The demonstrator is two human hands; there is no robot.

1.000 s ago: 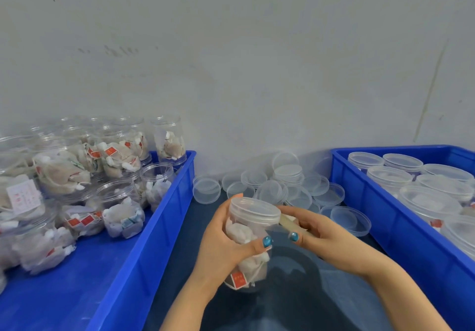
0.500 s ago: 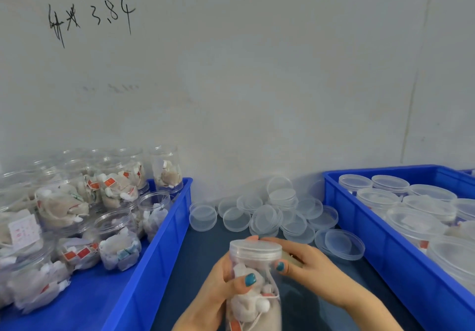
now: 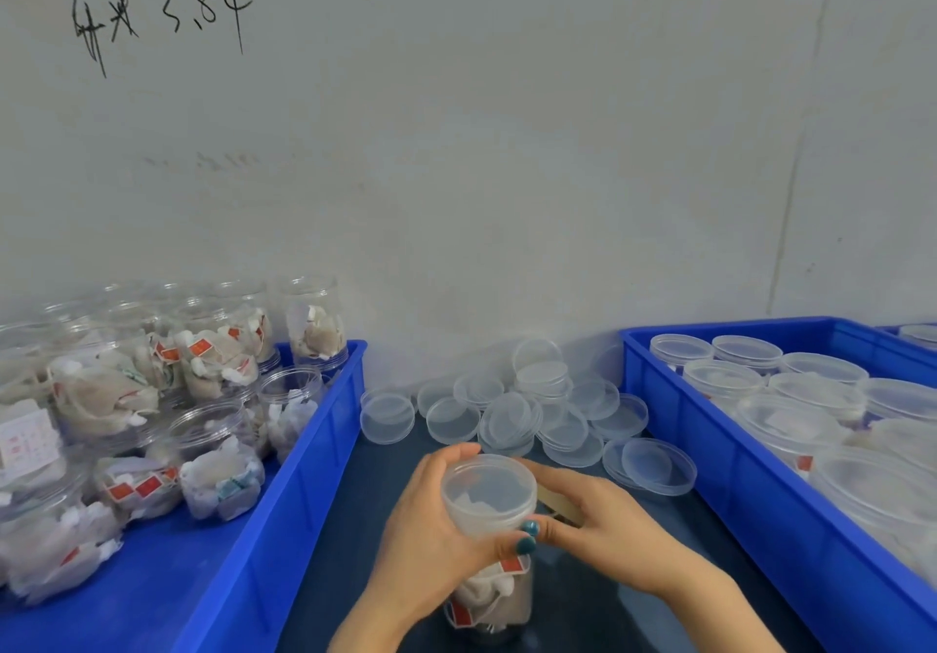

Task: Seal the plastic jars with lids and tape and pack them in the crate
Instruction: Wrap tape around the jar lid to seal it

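A clear plastic jar [image 3: 489, 495] filled with white sachets stands upright low in the middle, a translucent lid on top. My left hand [image 3: 431, 536] grips its neck from the left, thumb across the front. My right hand [image 3: 598, 520] holds the jar from the right and presses a strip of tan tape [image 3: 560, 500] against the lid's side. The right blue crate [image 3: 791, 490] holds several lidded jars [image 3: 730, 378]. The left blue crate [image 3: 284, 490] holds several open filled jars [image 3: 218, 454].
A heap of loose clear lids [image 3: 512, 409] lies on the dark table [image 3: 355, 551] between the two crates, against the grey wall. One lid [image 3: 654, 465] lies near the right crate's wall. Black writing marks the wall at top left.
The jar has come closer to the camera and sits lower in view. My right hand has moved round its right side with the tape, and my thumbs now meet at the front.
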